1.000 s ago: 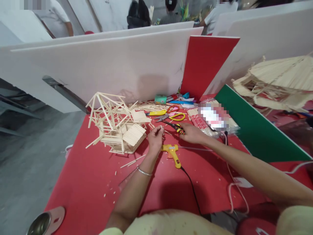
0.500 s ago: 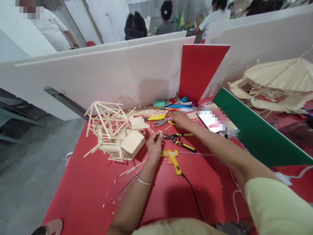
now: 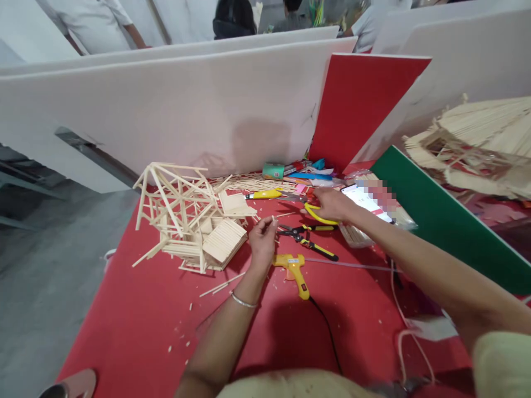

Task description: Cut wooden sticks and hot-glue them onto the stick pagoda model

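My left hand (image 3: 262, 241) pinches a short thin wooden stick (image 3: 272, 220) above the red table (image 3: 145, 309), just right of a model house of wooden sticks (image 3: 193, 221). My right hand (image 3: 332, 203) reaches farther back and is closed on the yellow-handled scissors (image 3: 317, 214). Black-and-yellow cutting pliers (image 3: 309, 240) lie between the two hands. A yellow glue gun (image 3: 293, 268) with a black cord lies just below my left hand.
Loose sticks, a yellow knife (image 3: 263, 194), a green roll (image 3: 272, 170) and pens lie at the back by white boards. A phone (image 3: 365, 200) rests on stick packs. Green (image 3: 440, 221) and red (image 3: 360, 105) boards stand right, beside a large stick roof (image 3: 477, 143). People stand behind the partitions.
My right hand let go of the black-and-yellow pliers, reached back to the tool pile and now grips the yellow scissors. My left hand has stayed in place with the stick.
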Tool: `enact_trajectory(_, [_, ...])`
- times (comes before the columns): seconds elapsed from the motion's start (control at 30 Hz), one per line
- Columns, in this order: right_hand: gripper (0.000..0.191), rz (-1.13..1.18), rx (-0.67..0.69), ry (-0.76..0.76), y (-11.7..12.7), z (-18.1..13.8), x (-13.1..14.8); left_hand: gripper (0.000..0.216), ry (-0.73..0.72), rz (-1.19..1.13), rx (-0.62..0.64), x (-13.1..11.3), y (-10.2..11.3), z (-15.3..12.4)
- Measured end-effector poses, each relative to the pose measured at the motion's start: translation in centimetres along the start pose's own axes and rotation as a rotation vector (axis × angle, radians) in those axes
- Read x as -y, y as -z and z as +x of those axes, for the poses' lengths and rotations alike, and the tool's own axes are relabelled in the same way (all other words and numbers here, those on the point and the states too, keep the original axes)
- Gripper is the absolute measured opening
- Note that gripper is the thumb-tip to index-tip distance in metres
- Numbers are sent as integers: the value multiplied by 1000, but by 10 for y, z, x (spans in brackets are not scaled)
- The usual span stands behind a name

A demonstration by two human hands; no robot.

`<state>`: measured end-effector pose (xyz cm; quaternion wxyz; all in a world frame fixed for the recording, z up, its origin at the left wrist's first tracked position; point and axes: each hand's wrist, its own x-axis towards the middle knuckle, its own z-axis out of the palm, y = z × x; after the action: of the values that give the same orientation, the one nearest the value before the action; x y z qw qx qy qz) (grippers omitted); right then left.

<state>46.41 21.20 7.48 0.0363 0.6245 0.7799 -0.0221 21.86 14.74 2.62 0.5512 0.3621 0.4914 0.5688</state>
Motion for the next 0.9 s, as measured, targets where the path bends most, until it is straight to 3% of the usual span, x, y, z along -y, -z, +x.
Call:
enact_trajectory(0.13, [66,83,83,5,14,-48,20,25,-62,43,-1,0,-6,2])
enact_trajectory(0.27, [68,83,89,25,26,-72,51,11,-182,146,50,1,-8,0])
enact_trajectory(0.57, [70,81,93,31,31,-71,66,11,-236,205,53,-9,-4,-4])
enact_trajectory(0.9, [76,79,156,14,13,-72,69,11,-231,229,31,-4,-9,-2])
